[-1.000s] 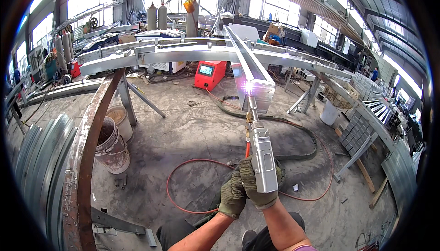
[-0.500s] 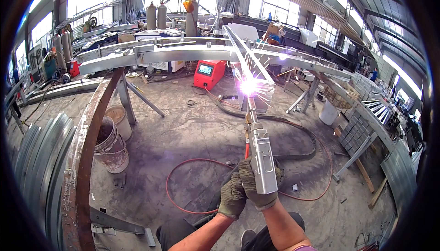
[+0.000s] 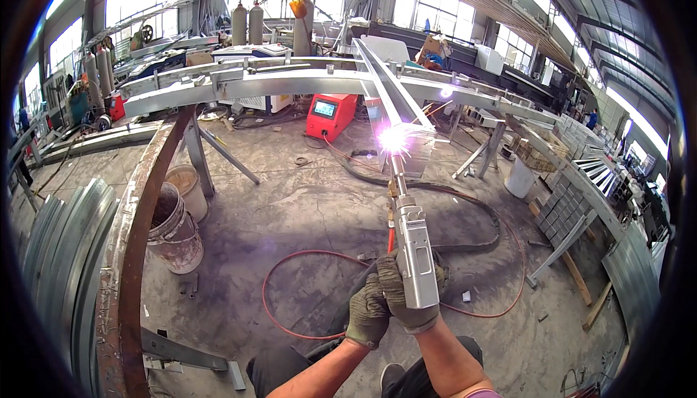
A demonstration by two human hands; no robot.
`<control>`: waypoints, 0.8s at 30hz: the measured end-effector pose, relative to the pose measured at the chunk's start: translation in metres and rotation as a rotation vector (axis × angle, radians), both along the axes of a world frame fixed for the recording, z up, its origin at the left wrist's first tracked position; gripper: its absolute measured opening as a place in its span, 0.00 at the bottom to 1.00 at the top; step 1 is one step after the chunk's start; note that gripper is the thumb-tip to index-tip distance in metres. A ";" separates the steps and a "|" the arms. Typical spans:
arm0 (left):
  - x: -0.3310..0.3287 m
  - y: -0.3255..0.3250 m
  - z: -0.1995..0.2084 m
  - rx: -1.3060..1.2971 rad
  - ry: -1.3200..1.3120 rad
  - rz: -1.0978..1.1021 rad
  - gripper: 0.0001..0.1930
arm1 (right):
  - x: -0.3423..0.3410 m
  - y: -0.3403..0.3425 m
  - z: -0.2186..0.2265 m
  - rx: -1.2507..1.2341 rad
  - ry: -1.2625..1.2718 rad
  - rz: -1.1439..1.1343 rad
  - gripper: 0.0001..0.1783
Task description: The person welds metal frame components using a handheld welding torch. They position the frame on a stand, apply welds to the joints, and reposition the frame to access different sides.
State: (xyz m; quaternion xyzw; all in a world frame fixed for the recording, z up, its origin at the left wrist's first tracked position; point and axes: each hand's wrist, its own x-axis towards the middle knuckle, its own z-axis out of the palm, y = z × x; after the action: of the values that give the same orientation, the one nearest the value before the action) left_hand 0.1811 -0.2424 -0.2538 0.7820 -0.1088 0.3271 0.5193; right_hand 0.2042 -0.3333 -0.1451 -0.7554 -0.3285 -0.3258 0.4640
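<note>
- a stained bucket [image 3: 176, 247] stands well left of the fingers of the right hand [image 3: 406, 293]; its inside is dark, its contents unclear.
- a beige bucket [image 3: 193, 196] stands just past it, farther from the fingers; cannot tell what it holds.
- a white bucket [image 3: 518, 181] is ahead and right of the fingers, contents unclear.
- the right fingers wrap round the welding gun [image 3: 417, 253], which points forward from them.
- the left hand [image 3: 369, 312] presses against the right; cannot tell what its fingers close on.
- well ahead, sparks [image 3: 393, 139] flare at the gun's tip, on the near end of a metal beam [image 3: 419, 160].
</note>
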 end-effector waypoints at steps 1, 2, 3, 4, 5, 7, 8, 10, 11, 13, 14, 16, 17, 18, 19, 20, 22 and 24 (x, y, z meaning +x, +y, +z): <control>0.000 0.000 0.000 -0.002 -0.004 0.003 0.09 | 0.001 0.000 -0.002 -0.009 -0.002 -0.005 0.10; 0.001 0.000 0.001 -0.005 -0.007 0.005 0.08 | 0.002 -0.001 -0.004 -0.018 -0.003 -0.011 0.10; 0.001 -0.001 0.002 -0.009 -0.011 0.007 0.08 | 0.003 -0.001 -0.006 -0.028 -0.005 -0.017 0.09; 0.001 -0.001 0.001 -0.032 0.010 -0.004 0.08 | 0.003 -0.002 -0.005 -0.087 -0.101 -0.045 0.07; 0.001 -0.001 0.001 -0.052 0.029 -0.012 0.08 | 0.005 -0.002 -0.002 -0.144 -0.197 -0.071 0.04; 0.001 0.000 -0.001 -0.093 0.029 -0.028 0.07 | 0.005 0.000 0.000 -0.166 -0.235 -0.052 0.02; 0.002 0.000 -0.004 -0.114 0.013 -0.039 0.07 | 0.003 0.002 0.000 -0.133 -0.175 -0.012 0.03; -0.004 -0.001 -0.008 -0.226 0.045 -0.093 0.10 | -0.001 0.000 -0.010 -0.091 -0.015 0.044 0.06; -0.010 -0.001 -0.005 -0.266 0.105 -0.102 0.11 | -0.004 -0.002 -0.018 -0.078 0.085 0.055 0.08; -0.023 -0.003 0.000 -0.347 0.226 -0.120 0.15 | -0.009 -0.004 -0.023 -0.074 0.066 0.079 0.10; -0.022 -0.002 -0.009 -0.296 0.201 -0.097 0.14 | -0.012 -0.002 -0.016 -0.101 0.014 0.090 0.12; -0.023 0.000 -0.025 -0.256 0.231 -0.110 0.15 | -0.013 -0.001 -0.019 -0.096 0.017 0.103 0.13; -0.023 -0.002 -0.021 -0.225 0.204 -0.100 0.14 | -0.011 -0.004 -0.024 -0.092 0.044 0.096 0.12; -0.023 -0.003 -0.017 -0.195 0.178 -0.090 0.14 | -0.010 -0.006 -0.029 -0.088 0.072 0.088 0.11; -0.022 -0.005 -0.012 -0.169 0.132 -0.100 0.12 | -0.009 -0.010 -0.028 -0.079 0.085 0.057 0.10; -0.020 -0.005 -0.007 -0.143 0.088 -0.104 0.10 | -0.009 -0.011 -0.025 -0.070 0.100 0.031 0.09; -0.013 -0.007 0.001 -0.130 0.076 -0.125 0.05 | -0.015 -0.009 -0.012 0.066 0.125 -0.006 0.07; -0.012 -0.012 0.008 -0.214 0.127 -0.146 0.05 | -0.010 -0.014 -0.009 0.035 0.119 -0.019 0.06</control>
State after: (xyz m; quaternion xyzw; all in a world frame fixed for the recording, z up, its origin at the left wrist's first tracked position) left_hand 0.1693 -0.2541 -0.2459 0.7313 -0.0968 0.2480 0.6279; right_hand 0.1945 -0.3474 -0.1539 -0.7683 -0.2875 -0.2905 0.4927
